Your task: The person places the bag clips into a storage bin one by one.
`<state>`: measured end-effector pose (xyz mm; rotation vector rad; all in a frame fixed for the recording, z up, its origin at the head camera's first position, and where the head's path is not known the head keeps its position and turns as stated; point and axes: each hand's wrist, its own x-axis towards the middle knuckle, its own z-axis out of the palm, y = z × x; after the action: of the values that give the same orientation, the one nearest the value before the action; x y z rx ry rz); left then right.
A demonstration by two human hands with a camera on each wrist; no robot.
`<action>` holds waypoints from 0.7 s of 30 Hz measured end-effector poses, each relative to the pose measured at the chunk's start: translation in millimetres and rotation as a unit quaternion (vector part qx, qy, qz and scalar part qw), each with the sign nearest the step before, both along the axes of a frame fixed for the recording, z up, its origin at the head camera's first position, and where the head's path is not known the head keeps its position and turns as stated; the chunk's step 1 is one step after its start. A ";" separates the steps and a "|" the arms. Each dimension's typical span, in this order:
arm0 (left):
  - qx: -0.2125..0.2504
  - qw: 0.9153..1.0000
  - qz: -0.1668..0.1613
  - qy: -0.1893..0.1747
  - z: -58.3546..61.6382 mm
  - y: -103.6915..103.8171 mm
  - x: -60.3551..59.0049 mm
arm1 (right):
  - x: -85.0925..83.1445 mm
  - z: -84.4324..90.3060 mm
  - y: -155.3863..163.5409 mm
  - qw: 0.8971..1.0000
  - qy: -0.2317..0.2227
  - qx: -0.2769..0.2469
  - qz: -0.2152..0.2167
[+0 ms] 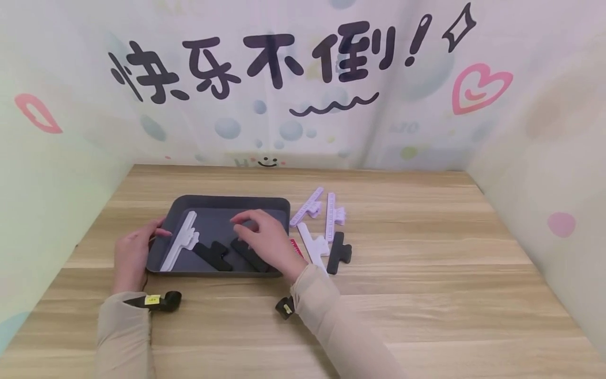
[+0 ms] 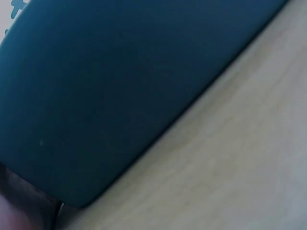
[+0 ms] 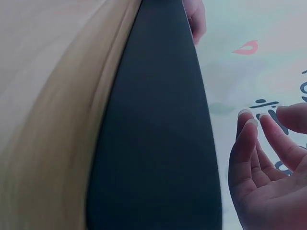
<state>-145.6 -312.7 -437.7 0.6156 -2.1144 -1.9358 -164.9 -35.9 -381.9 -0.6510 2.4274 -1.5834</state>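
My left hand grips the left side of a dark grey tray, with a fingertip over the rim. Above the tray's right part hovers my right hand, its fingers loosely bent with nothing between them; in the right wrist view the fingers stand apart from the tray wall. Inside the tray lie a white long-jawed clip, a black clip in the middle, and another black clip, partly hidden under the right hand. The left wrist view shows mostly the tray's outer wall.
Right of the tray, on the wooden table, lie two purple clips with ruler-like marks, a white clip, a black clip and a red clip partly covered by the right wrist. A printed curtain stands behind.
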 end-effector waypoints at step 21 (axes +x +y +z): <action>-0.004 1.000 -0.001 0.008 -0.8 -1.5 -0.1 | -10.4 -7.6 70.4 0.998 -0.041 0.043 -0.016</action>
<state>-145.7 -314.2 -438.5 0.5951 -2.1133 -1.9273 -175.2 34.5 -389.5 -0.5256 2.4410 -1.4774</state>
